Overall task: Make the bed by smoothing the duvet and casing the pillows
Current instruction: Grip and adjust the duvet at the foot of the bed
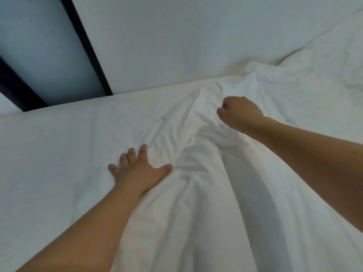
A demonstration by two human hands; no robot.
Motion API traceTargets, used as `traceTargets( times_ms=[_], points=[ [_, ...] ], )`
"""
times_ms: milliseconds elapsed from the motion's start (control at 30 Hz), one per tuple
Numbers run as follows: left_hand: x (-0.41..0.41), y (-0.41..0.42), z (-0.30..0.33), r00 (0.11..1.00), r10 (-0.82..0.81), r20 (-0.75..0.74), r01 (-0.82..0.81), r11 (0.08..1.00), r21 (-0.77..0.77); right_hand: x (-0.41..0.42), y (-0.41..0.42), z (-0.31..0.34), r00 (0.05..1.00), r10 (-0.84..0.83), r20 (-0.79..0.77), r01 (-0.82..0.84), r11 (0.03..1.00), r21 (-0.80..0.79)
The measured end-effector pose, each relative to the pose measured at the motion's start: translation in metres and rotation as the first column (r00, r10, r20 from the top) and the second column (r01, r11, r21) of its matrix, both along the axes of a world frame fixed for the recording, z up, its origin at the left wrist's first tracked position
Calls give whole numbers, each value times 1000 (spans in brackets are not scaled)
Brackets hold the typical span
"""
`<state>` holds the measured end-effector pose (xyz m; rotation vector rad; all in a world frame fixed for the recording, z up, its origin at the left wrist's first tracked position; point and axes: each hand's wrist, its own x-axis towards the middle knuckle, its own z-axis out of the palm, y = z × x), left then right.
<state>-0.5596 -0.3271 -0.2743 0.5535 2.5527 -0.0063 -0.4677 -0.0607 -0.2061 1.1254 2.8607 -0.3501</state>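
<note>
Two bare hands work a rumpled white duvet (196, 203) across the bed.

From my remote seat: nearest, the left hand (137, 171) lies flat, fingers spread, holding nothing; beyond, the right hand (238, 112) is fisted on a bunched ridge of cloth; the duvet covers the whole bed, soft, light and limp by my reckoning, matte cotton creased in long folds, best gripped at an edge; farthest, a plain white wall (176, 36).
</note>
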Motion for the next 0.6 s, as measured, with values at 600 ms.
traceTargets(
  times_ms=[600],
  points=[
    [-140,-57,-19,959,5,-283,41,987,155,-92,-139,-148,958,284,-44,-285,959,2]
  ],
)
